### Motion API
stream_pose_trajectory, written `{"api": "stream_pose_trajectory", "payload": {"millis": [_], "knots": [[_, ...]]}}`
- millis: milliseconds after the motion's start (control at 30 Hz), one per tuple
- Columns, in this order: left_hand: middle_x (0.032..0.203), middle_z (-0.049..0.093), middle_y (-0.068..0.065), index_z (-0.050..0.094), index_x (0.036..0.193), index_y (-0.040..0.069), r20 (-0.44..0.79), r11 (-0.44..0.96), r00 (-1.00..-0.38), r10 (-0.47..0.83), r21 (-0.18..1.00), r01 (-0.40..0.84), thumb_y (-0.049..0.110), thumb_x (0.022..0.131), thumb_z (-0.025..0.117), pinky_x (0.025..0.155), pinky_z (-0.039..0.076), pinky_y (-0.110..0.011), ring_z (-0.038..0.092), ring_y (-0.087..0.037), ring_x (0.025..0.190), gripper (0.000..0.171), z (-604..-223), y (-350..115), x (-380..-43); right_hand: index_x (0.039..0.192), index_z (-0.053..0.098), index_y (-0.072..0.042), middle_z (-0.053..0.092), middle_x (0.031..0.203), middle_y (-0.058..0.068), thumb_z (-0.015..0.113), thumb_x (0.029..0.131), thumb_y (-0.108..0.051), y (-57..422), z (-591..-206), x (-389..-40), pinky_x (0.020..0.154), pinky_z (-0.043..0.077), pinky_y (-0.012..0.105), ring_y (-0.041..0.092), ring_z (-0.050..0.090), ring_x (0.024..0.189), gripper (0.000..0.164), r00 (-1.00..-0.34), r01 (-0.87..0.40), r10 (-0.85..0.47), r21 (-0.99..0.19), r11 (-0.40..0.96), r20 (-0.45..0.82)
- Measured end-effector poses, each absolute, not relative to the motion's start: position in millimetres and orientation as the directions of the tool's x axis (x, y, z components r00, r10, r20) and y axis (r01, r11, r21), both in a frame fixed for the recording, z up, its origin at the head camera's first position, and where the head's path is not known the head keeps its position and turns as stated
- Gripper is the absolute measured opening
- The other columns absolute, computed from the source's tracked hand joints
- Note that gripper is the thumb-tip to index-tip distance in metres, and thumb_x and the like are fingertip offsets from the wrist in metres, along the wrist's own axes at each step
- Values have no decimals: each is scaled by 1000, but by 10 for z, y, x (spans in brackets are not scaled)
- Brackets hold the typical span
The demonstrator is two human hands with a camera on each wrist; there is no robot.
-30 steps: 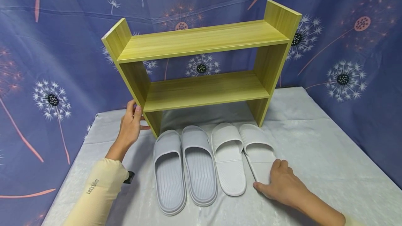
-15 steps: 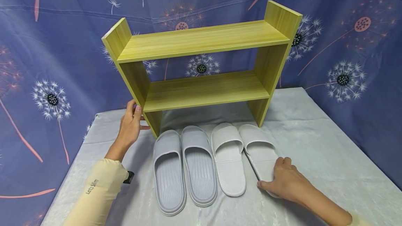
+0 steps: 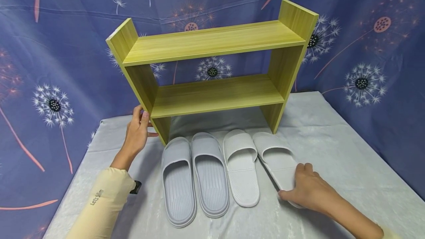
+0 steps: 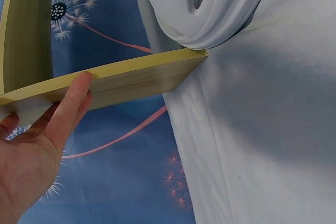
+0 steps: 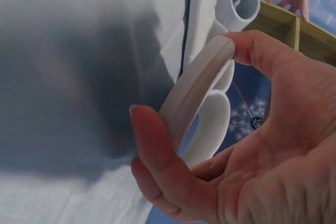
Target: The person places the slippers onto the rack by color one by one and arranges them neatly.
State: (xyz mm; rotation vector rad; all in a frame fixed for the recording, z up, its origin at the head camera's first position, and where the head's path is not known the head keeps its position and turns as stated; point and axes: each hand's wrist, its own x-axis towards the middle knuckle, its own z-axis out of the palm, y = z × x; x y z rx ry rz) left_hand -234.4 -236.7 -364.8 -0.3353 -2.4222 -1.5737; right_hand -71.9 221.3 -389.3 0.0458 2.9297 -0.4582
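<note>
My right hand (image 3: 315, 189) grips the heel end of the rightmost white slipper (image 3: 283, 170). The right wrist view shows the thumb and fingers on opposite edges of its sole (image 5: 197, 87), which is tilted with the heel raised. The toe strap still points at the shelf. On the left, my other hand (image 3: 137, 134) touches the outer side of the yellow-green wooden shelf rack (image 3: 217, 100). Its fingers (image 4: 71, 103) lie fairly straight against the side panel in the left wrist view. The matching white slipper (image 3: 245, 185) lies just left of the gripped one.
Two grey slippers (image 3: 179, 191) lie side by side left of the white pair, toes toward the rack's foot. A pale cloth (image 3: 352, 180) covers the table. Behind it hangs a blue curtain (image 3: 73, 69) with a dandelion print.
My right hand has moved to the right, swinging the heel of the white slipper away from its mate and raising it a little. The left hand stays at the rack.
</note>
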Motion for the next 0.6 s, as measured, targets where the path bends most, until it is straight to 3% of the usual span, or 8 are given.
{"api": "stream_pose_trajectory", "payload": {"millis": [267, 600], "knots": [[117, 49, -32, 28, 142, 3, 293, 378, -953, 80, 876, 301, 31, 106, 29, 68, 57, -59, 57, -54, 99, 45, -3351, -2217, -2125, 120, 38, 25, 45, 104, 33, 80, 62, -54, 2276, -3833, -675, 70, 50, 57, 47, 55, 89, 106, -988, 38, -10, -305, 952, -153], [118, 49, -32, 27, 143, 4, 287, 377, -954, 85, 877, 298, 32, 106, 29, 69, 57, -59, 56, -54, 99, 46, -3343, -2208, -2100, 123, 35, 25, 44, 109, 37, 79, 63, -54, 2314, -3729, -650, 73, 49, 60, 52, 53, 96, 109, -988, 36, -10, -287, 957, -157]]}}
